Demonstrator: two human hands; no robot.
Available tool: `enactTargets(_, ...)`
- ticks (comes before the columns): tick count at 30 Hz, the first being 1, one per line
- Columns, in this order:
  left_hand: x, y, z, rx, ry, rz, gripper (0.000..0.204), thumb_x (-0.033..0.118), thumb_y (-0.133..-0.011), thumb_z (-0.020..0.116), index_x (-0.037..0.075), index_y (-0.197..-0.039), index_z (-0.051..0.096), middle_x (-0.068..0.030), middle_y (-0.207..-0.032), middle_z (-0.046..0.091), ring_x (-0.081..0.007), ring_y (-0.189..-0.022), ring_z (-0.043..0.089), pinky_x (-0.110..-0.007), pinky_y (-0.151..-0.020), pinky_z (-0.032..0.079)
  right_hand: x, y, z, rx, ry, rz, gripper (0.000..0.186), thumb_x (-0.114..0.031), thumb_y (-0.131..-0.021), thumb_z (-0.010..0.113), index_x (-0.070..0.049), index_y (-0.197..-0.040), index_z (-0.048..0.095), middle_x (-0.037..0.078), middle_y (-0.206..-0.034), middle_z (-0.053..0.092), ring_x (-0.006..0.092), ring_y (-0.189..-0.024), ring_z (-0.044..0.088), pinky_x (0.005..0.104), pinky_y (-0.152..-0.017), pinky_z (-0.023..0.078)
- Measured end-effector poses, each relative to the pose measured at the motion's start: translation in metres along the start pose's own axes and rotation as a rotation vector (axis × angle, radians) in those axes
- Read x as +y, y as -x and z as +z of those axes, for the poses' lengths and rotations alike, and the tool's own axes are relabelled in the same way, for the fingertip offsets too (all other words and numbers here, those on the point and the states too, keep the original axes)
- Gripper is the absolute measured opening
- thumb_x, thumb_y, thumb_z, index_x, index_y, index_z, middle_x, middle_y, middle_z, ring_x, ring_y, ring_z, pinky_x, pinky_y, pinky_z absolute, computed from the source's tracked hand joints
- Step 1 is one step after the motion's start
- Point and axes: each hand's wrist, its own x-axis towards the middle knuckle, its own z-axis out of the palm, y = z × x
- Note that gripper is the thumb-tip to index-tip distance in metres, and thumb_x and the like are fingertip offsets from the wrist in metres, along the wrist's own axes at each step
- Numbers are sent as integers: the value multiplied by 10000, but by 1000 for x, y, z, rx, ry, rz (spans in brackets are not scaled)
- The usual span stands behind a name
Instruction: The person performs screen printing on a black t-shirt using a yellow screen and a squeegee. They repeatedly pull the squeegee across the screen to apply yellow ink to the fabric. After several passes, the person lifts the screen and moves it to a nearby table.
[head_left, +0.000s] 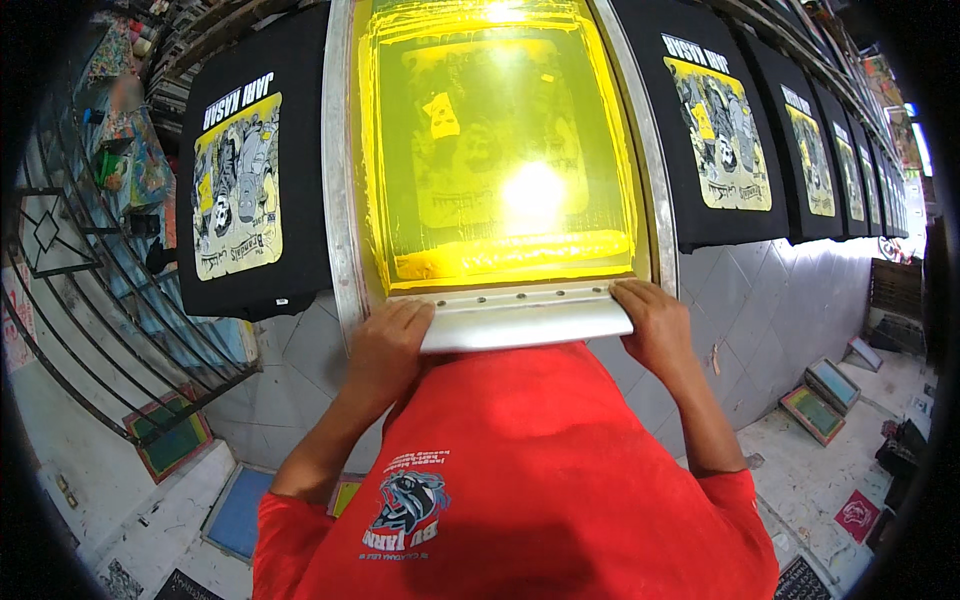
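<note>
In front of me lies a screen-printing frame with silver metal rails and a translucent yellow mesh. A band of yellow ink runs across the mesh's near end. Just on my side of it is a wide squeegee with a silver metal holder and a row of small fastenings. My left hand is closed round its left end and my right hand round its right end. Both thumbs are hidden. A printed picture shows faintly through the mesh.
A black printed shirt lies on a board left of the frame. Another black shirt is close on the right, with several more in a row beyond. Curved metal railing stands at left. Small screens rest on the floor at right.
</note>
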Motion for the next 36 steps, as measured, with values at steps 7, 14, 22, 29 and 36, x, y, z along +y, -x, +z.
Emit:
enactTargets(7,-19,-18,24,90,-95,5,308,75,-826,566,-14,-1108,652,-167,-1102,673,-310,-1025,660,-395,-911,522,21,-20,38,88,43,-37,514,4,-617,707,-43,-1126,660,111,-1153,674,286,-1085,631,378,-906,522)
enactTargets(14,-85,-126,17,152,-181,-11,285,38,-836,543,11,-1094,661,-142,-1045,674,-293,-947,673,-378,-826,549,71,-150,25,55,53,-91,686,-164,-549,859,-56,-1185,627,118,-1189,659,310,-1105,625,390,-928,517)
enactTargets(22,-205,-281,-5,244,-207,-2,343,15,-762,594,73,-1092,669,-152,-1041,683,-344,-897,669,-434,-785,551,130,-347,12,132,124,-101,497,-134,-673,755,-141,-1163,674,116,-1038,705,305,-922,678,400,-801,544)
enactTargets(29,-218,-357,-91,-61,-30,-110,288,61,-712,651,72,-991,723,-186,-897,697,-374,-838,666,-411,-760,533,152,-432,-46,-101,81,-102,370,-213,-712,808,-57,-1037,725,163,-948,719,317,-848,694,389,-790,541)
enactTargets(36,-149,-271,-99,62,-49,-178,394,15,-704,656,110,-1083,708,-171,-1005,689,-360,-950,658,-411,-834,532,120,-319,-62,63,111,-77,374,-330,-738,771,-158,-1065,719,128,-929,710,339,-858,676,448,-772,536)
